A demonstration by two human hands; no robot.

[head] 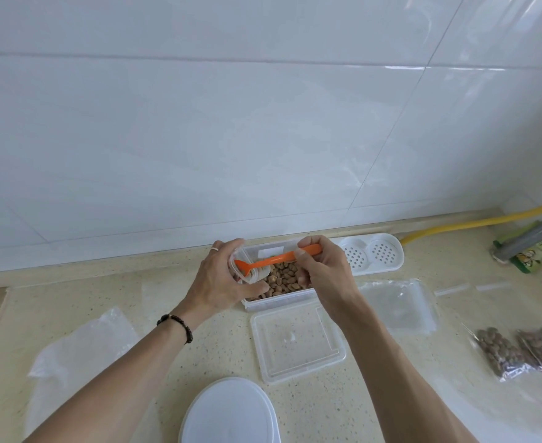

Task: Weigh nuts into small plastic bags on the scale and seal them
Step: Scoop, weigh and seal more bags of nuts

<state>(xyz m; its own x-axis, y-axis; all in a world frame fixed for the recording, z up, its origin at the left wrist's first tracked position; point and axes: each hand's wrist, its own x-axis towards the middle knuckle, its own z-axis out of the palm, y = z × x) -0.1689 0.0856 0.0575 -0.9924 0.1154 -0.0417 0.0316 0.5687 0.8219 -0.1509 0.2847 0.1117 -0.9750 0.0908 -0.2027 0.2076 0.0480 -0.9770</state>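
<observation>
While both hands work above the nut box, a loose clear bag [81, 343] lies flat on the counter [218, 346] at the far left. The left hand [220, 276], with a ring and a dark bead bracelet [177, 326] at the wrist, grips a small clear cup [242, 266], tilted over the left end of the box [279, 297]. The orange spoon [272, 261] has its bowl at the mouth of this cup. Nuts [284, 278] fill the box under the spoon. The right hand [322, 271] pinches the spoon handle between thumb and curled fingers. Just in front of the box lies its clear lid [296, 343], and a white round scale [229, 414] is at the bottom edge. Behind the right hand stands a white tray [371, 255] with holes. Further right lies a pile of empty bags [397, 303], then two filled bags [518, 351] of nuts near the right edge.
</observation>
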